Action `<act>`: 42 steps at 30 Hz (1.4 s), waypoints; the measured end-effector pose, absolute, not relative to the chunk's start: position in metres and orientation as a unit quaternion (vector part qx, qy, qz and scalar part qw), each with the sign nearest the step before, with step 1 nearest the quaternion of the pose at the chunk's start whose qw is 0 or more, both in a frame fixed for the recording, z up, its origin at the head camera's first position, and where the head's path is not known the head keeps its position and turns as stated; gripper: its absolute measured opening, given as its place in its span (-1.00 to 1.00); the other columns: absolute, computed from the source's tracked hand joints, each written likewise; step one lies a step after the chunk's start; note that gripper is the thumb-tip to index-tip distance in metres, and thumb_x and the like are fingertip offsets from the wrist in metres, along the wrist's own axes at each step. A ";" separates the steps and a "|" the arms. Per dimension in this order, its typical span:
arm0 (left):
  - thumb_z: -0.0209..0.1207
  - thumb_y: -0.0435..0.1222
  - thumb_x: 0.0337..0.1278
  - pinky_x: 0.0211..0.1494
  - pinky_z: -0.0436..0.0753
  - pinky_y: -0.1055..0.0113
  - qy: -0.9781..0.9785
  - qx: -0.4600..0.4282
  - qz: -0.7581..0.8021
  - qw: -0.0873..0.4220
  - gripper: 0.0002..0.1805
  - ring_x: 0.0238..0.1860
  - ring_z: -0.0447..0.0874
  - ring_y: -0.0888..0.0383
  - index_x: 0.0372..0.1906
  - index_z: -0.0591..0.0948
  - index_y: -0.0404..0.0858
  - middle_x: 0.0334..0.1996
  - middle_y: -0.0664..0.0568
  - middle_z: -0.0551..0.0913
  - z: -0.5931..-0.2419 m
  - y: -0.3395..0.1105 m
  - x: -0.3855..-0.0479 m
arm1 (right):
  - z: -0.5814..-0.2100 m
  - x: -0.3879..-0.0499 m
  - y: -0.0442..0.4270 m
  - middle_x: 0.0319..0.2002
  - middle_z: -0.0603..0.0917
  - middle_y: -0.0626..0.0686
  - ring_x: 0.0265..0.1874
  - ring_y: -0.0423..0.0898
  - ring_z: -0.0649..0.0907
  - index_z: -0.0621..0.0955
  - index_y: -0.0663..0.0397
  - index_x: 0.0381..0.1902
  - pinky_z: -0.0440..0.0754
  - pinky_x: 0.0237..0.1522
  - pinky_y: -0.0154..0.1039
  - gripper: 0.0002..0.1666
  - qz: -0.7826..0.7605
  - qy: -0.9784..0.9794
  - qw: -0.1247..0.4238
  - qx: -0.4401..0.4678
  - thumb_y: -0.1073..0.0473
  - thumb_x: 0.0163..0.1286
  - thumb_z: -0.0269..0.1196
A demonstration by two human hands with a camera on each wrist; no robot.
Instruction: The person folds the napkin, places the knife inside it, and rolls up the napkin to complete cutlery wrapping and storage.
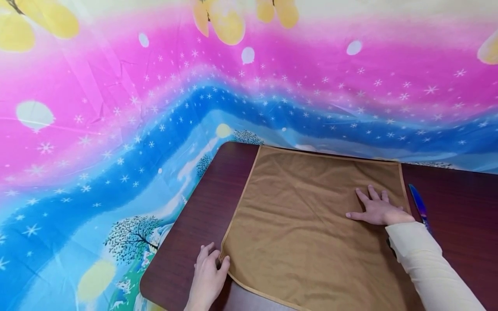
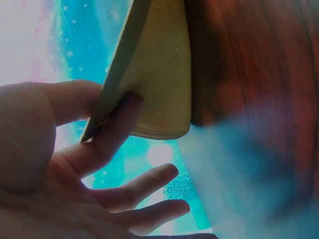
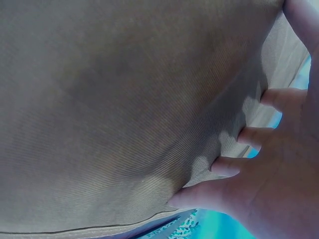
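Note:
A brown cloth (image 1: 303, 224) with a stitched hem lies spread over a dark wooden table, lightly wrinkled. At its near left corner my left hand (image 1: 208, 274) pinches the edge between thumb and index finger. In the left wrist view that cloth corner (image 2: 162, 84) is lifted off the table, and the other fingers of the left hand (image 2: 99, 169) are spread away from it. My right hand (image 1: 375, 209) rests on the cloth near its right edge, fingers splayed. The right wrist view shows the fingertips of the right hand (image 3: 269, 169) touching the fabric (image 3: 124, 124).
Just right of the cloth lies a knife (image 1: 418, 203) with a shiny blue-purple blade, partly hidden by the right sleeve (image 1: 428, 263). Bare table (image 1: 194, 220) shows on the left. A colourful printed sheet (image 1: 175, 86) hangs behind and beside the table.

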State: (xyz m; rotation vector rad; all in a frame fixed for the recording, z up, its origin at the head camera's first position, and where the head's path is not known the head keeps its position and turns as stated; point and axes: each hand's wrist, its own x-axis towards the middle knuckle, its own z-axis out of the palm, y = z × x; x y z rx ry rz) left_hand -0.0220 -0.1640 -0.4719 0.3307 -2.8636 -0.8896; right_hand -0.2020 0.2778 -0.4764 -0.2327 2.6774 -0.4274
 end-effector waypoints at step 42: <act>0.19 -0.32 0.18 0.11 0.03 -0.62 -0.922 0.032 -0.367 0.120 -0.76 0.43 0.21 -0.27 -0.55 0.73 -0.30 0.26 -0.12 0.50 -0.448 -0.121 -0.052 | -0.475 -0.200 0.275 0.43 -0.25 0.53 0.30 0.67 -0.23 -0.03 0.23 0.50 -0.13 -0.06 0.75 0.28 -0.156 0.963 0.206 -0.072 -0.52 0.18 0.12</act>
